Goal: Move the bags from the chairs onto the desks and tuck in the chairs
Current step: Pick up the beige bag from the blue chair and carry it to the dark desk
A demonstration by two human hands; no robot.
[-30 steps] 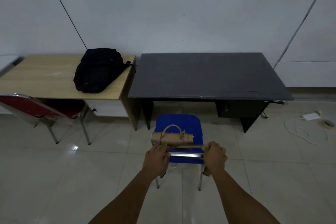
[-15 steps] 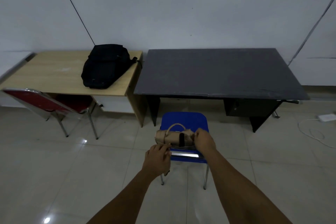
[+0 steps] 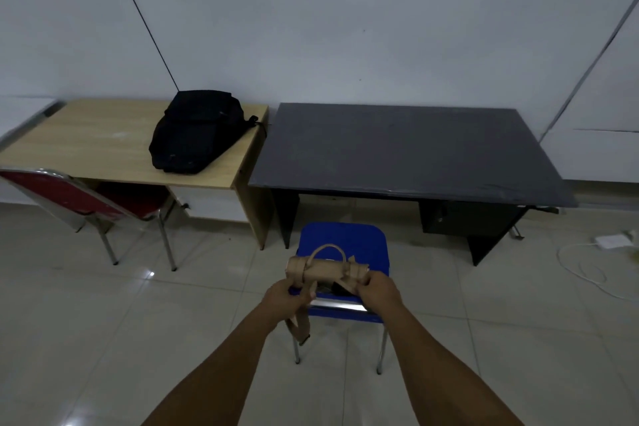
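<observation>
A small tan handbag (image 3: 323, 270) sits on the blue chair (image 3: 345, 242), which stands pulled out in front of the black desk (image 3: 408, 152). My left hand (image 3: 285, 297) grips the bag's tan strap, whose end hangs below the chair back. My right hand (image 3: 377, 290) holds the bag's right end. A black backpack (image 3: 197, 131) lies on the wooden desk (image 3: 93, 145) at the left. The red chair (image 3: 69, 197) stands partly under the wooden desk.
A white wall runs behind both desks. A white adapter (image 3: 613, 240) and its cable (image 3: 584, 266) lie on the tiled floor at the right. A drawer unit (image 3: 463, 218) hangs under the black desk's right side.
Both hands left the chair's back rail. My right hand reached the bag first, then my left took the strap; the bag now sits lifted slightly at its near edge.
</observation>
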